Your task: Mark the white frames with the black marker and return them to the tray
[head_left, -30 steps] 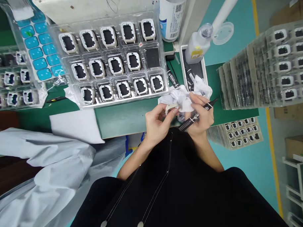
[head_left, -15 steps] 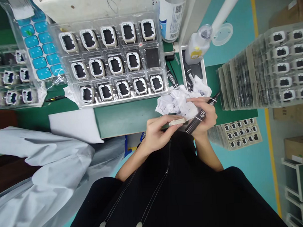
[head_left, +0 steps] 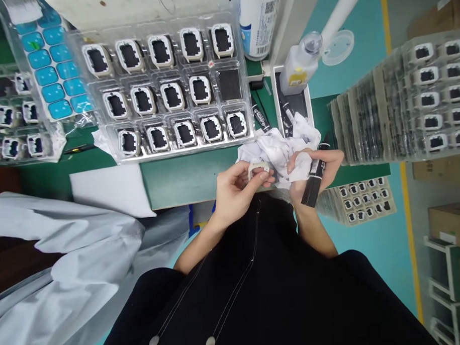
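My left hand [head_left: 234,190] pinches a small white watch-case frame [head_left: 258,168] between thumb and fingers, tilted so its open middle shows. In my right hand [head_left: 328,169] a black marker pen [head_left: 314,182] rests across the fingers, its thick end pointing down toward me. White cloth covers the fingertips of that hand, part of the crumpled, stained white cloth [head_left: 272,151] on the bench edge. Above my left hand lies a clear plastic tray [head_left: 159,157] with rows of similar white frames; one pocket [head_left: 230,85] at its right side holds no frame.
A white box [head_left: 309,107] holds a squeeze bottle [head_left: 299,69] and markers. Behind the tray's right corner stands a large bottle [head_left: 258,30]. Stacked trays [head_left: 364,122] rise at the right. A co-worker's grey sleeve [head_left: 65,218] is close on the left, near a white pad [head_left: 110,192].
The frame has turned in my left hand from edge-on to showing its opening. My right hand has moved slightly right, and the marker now stands more upright in the picture.
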Tool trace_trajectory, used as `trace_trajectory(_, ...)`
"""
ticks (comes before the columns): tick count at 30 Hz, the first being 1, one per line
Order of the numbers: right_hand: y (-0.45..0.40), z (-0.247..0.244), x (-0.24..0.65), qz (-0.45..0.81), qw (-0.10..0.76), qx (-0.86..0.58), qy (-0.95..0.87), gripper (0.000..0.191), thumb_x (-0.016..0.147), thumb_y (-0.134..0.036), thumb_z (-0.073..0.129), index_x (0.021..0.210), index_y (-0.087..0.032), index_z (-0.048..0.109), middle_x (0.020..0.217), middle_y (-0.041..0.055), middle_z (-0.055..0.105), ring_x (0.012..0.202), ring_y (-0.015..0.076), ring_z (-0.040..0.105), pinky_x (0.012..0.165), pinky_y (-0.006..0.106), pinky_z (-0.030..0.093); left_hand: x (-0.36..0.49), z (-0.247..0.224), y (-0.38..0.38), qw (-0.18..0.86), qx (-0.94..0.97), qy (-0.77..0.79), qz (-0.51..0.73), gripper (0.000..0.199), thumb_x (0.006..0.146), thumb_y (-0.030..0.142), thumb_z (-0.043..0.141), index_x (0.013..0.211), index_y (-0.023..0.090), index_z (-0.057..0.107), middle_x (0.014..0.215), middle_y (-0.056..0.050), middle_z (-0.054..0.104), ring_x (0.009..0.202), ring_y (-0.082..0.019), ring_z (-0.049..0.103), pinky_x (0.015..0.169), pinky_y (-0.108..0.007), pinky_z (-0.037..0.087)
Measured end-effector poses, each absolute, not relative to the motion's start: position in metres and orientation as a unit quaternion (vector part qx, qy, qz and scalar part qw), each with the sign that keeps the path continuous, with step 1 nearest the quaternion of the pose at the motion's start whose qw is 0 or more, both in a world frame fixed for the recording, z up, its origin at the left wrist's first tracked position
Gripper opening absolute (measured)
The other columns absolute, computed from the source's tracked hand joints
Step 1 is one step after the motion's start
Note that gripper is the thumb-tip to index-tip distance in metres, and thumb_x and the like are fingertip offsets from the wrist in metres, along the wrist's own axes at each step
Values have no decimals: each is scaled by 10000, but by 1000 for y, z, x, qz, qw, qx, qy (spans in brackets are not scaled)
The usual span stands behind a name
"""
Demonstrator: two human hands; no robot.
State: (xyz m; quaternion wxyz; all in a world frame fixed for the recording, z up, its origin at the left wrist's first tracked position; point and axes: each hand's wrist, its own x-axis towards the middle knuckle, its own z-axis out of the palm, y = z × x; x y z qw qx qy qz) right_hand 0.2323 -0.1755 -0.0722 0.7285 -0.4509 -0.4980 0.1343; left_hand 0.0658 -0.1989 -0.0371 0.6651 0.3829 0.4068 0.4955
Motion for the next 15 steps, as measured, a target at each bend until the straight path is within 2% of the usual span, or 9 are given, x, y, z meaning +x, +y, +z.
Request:
trace_trajectory(2,-173,-74,233,138,728,-434,-513,217,1129,-526,802,1144,-355,670,664,-99,530,446,157,546,448,309,392,67,-37,-197,663,384,414,491,363,981,505,1035,948,198,845,928,-56,912,871,-236,938,820,-327,806)
trace_trajectory(6,-173,-77,234,152,723,-399,-543,430,1063,-749,819,1147,-353,672,666,-95,519,456,170,562,437,318,371,69,-39,-195,660,393,408,494,337,1002,488,1020,964,202,846,951,-55,916,881,-215,932,835,-310,798)
trace_trajectory(10,-176,-85,238,145,725,-419,-527,431,1071,-679,845,1008,-358,565,639,-112,423,437,169,513,450,331,341,70,-43,-193,656,409,399,493,348,1016,501,1004,975,209,821,969,-56,924,885,-212,928,850,-325,791)
trace_trajectory(13,-182,-95,241,147,702,-480,-506,526,1117,-661,785,892,-341,433,648,-106,354,437,171,475,474,367,386,71,-45,-191,650,423,406,483,396,1010,563,997,994,211,817,975,-62,924,868,-217,919,852,-353,789)
trace_trajectory(15,-187,-102,243,175,647,-523,-527,559,1171,-692,662,857,-336,368,669,-88,321,481,192,509,510,396,453,71,-46,-189,648,431,409,476,409,1017,584,985,1005,210,818,971,-60,921,855,-211,911,850,-356,786)
